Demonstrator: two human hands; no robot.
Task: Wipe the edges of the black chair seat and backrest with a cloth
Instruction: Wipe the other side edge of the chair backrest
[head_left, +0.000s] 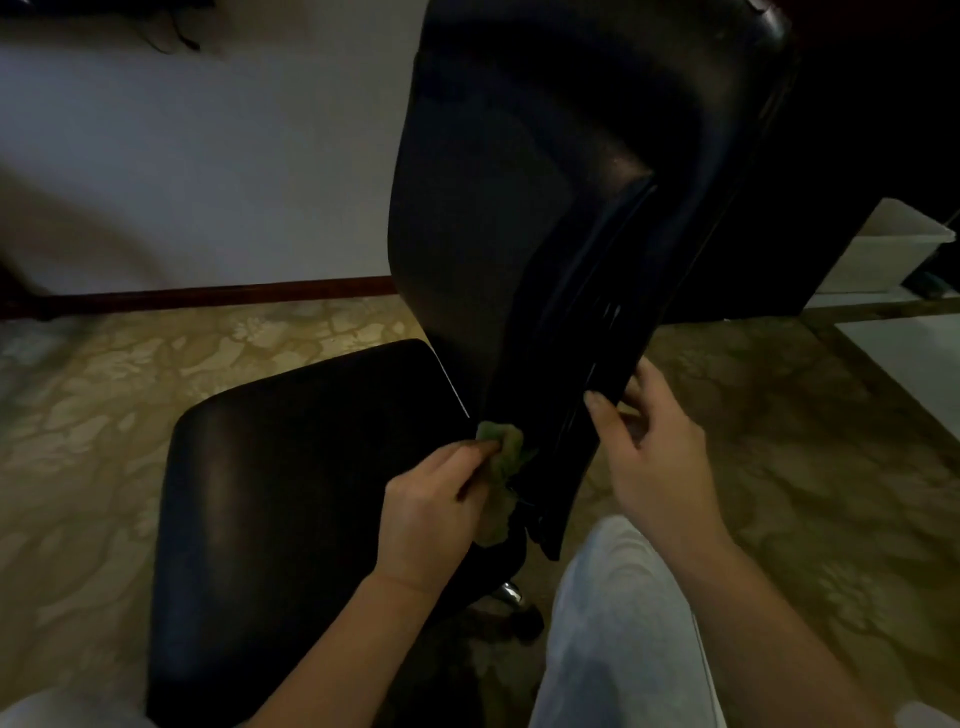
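My left hand (431, 514) pinched the green cloth (501, 457) against the lower edge of the backrest (519, 208), just above the seat (291, 467). My right hand (654, 447) gripped that edge nearby. Pressing hard, I risked the chair swivelling or the cloth snagging.

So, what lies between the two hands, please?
The lower backrest, in the head view: left hand holds the cloth at one side, right hand grips the other edge.

floral floor (130, 374) | white wall (208, 156) | dark wooden baseboard (218, 295) along wall foot | white plastic bin (883, 254) at far right
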